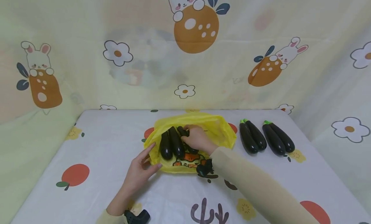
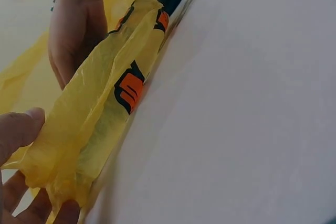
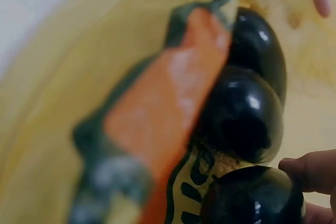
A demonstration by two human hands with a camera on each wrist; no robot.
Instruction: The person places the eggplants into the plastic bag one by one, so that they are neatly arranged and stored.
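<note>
A yellow plastic bag (image 1: 224, 129) with orange and black print lies with its mouth spread. Inside it, two dark glossy eggplants (image 1: 175, 143) lie side by side. My right hand (image 1: 198, 139) reaches into the bag and grips a third eggplant (image 1: 191, 149), just right of that pair; my fingers partly cover it. In the right wrist view, my thumb (image 3: 310, 172) touches the nearest eggplant (image 3: 252, 195). My left hand (image 1: 140, 169) touches the bag's left edge, thumb and fingers spread apart. The left wrist view shows the bag's crumpled edge (image 2: 58, 177) between them.
On the table to the right of the bag lie two pairs of eggplants, a nearer pair (image 1: 249, 138) and a farther pair (image 1: 276, 140), with green stem ends. A printed cloth (image 1: 110, 153) covers the table. A patterned curtain (image 1: 145, 76) hangs behind it.
</note>
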